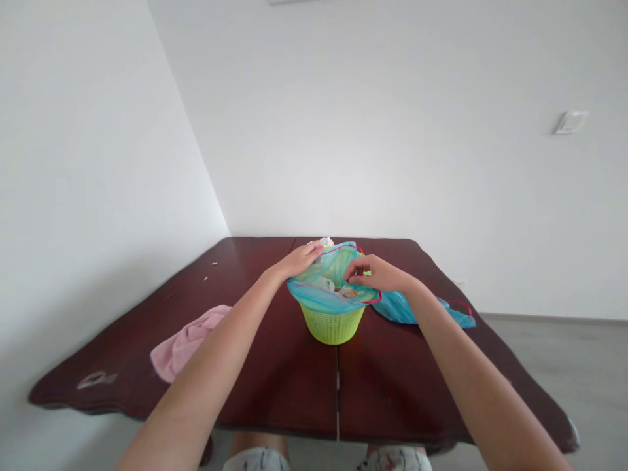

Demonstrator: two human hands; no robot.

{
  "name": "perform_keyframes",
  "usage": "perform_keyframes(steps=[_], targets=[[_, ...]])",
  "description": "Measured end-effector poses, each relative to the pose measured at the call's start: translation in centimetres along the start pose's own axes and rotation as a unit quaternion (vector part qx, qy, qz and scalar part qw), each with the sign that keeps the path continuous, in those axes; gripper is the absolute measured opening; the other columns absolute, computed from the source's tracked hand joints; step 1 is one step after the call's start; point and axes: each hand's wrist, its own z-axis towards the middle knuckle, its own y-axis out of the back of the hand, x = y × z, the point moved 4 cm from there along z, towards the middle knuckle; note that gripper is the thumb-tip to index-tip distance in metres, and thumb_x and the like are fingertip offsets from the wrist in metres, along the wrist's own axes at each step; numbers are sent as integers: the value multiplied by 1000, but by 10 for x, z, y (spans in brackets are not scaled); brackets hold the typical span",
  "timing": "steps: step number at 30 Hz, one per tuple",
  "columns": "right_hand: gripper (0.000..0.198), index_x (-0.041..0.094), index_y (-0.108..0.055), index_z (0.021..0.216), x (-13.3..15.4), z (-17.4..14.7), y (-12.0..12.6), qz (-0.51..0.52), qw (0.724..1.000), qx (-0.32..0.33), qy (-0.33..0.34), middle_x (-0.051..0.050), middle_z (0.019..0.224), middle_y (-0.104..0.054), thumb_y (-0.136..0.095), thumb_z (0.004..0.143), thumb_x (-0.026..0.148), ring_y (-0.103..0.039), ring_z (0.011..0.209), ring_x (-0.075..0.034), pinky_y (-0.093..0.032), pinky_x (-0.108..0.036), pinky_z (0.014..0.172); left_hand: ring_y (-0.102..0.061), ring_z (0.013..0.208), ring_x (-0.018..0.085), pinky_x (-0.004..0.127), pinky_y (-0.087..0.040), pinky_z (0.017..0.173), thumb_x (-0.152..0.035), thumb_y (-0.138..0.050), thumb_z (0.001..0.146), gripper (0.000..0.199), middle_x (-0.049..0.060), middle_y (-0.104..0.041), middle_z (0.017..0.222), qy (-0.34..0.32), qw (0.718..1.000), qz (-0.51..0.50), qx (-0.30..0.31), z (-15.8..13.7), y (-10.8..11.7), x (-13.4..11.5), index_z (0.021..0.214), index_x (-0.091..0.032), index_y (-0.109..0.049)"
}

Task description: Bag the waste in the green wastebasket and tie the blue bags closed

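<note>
A yellow-green plastic basket (333,328) with a perforated wall stands on the table, lined with a translucent blue garbage bag (316,297) whose edge is folded over the rim. Crumpled white and orange bits of trash (346,291) lie inside. My left hand (305,257) rests on the bag at the left rim, fingers stretched out and thumb hidden. On the right side, my right hand (370,271) has its fingers curled at the bag's edge near the red drawstring.
The dark red-brown wooden table (289,392) meets white walls at the back and left. A pink cloth (189,343) lies at left. Another blue bag (400,307) with a red drawstring lies right of the basket. Something white (326,242) shows behind the basket.
</note>
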Motion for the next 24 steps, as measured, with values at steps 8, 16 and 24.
perform_keyframes(steps=[8,16,24], targets=[[34,23,-83,120,19,8,27,143,954,-263,-27,0,97,-75,-85,90,38,-65,80,-16,-50,-28,69,-65,74,22,31,-49,65,-89,-60,106,70,0,-69,79,46,996,-53,-59,8,26,7,93,-21,-73],[50,25,-77,128,30,2,34,30,965,-241,-97,2,87,-70,-99,89,48,-66,74,-18,-52,-28,60,-75,84,25,34,-56,72,-68,-66,111,45,3,-81,95,58,997,-4,-41,6,58,-21,104,-25,-74],[25,31,-77,131,69,-23,29,64,930,-362,22,-9,138,-79,-85,109,41,-80,110,-24,-64,-28,61,-75,146,41,60,-62,124,-69,-89,102,56,4,-80,155,-91,985,140,-49,-88,32,-116,152,-49,-72]])
